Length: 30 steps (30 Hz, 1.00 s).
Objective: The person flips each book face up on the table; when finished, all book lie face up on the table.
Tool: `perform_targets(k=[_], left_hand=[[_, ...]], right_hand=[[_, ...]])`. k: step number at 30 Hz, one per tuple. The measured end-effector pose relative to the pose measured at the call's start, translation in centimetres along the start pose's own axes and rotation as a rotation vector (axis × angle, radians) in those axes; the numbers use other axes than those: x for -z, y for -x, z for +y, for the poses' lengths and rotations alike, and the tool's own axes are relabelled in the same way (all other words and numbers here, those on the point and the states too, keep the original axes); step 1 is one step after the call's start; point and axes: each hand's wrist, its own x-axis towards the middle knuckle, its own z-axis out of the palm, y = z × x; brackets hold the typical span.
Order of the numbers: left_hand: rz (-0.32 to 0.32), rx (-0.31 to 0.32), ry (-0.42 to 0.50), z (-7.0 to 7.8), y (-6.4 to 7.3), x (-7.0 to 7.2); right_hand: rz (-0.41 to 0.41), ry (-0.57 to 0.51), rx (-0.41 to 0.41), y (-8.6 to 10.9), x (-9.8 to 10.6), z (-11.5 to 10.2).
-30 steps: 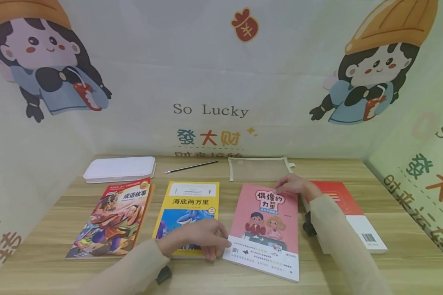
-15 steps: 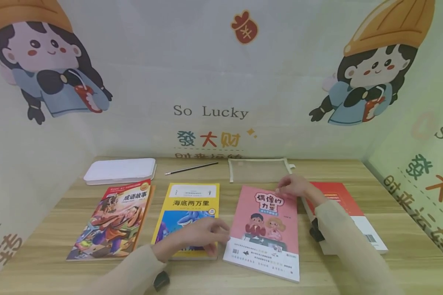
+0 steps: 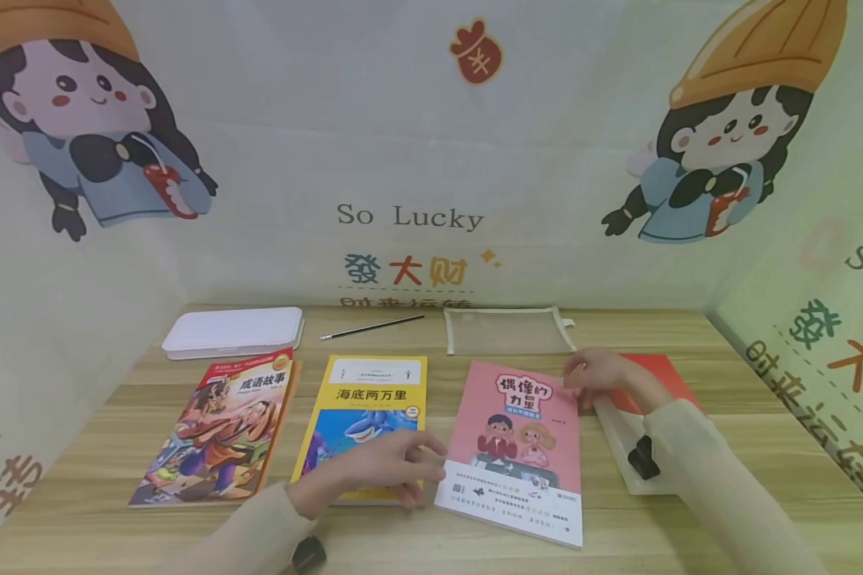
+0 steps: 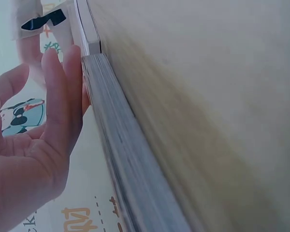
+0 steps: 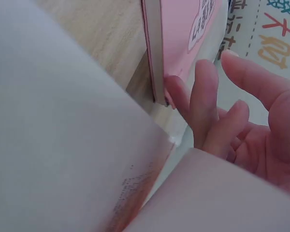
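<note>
My left hand (image 3: 391, 471) is over the lower right of a yellow book (image 3: 374, 387) with a blue sea picture. Its fingers are loosely bent and hold nothing, the tips close to the left edge of a pink book (image 3: 503, 423). In the left wrist view, the hand (image 4: 43, 130) is beside the page edges of a book (image 4: 121, 140). At the pink book's upper right corner is my right hand (image 3: 604, 375), partly over a red book (image 3: 662, 375). In the right wrist view, a fingertip touches the pink book (image 5: 181, 43) and the other fingers are spread loosely.
A colourful storybook (image 3: 216, 431) lies at the left. Along the back are a white pencil case (image 3: 233, 331), a black pencil (image 3: 374, 327) and a mesh pouch (image 3: 507, 331). A printed cloth (image 3: 410, 136) walls the wooden table (image 3: 65, 471) at back and sides.
My right hand has slid right, from the top of the pink book to its upper right corner. The left hand has shifted only slightly, and the books lie where they were.
</note>
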Motion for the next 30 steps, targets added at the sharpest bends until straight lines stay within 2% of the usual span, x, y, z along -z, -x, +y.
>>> perform_targets(k=[6,17,30], left_hand=[[-0.023,0.014,0.028,-0.1,0.3,-0.1],[-0.084,0.013,0.137,-0.4,1.3,-0.6],[-0.128,0.004,0.217,-0.4,1.7,-1.0]], right_hand=[[-0.001,0.098,-0.069,0.8,-0.2,-0.5],[-0.043,-0.024,-0.025,0.1,-1.4,0.1],[0.002,-0.004,-0.056,-1.6,-2.5,-1.7]])
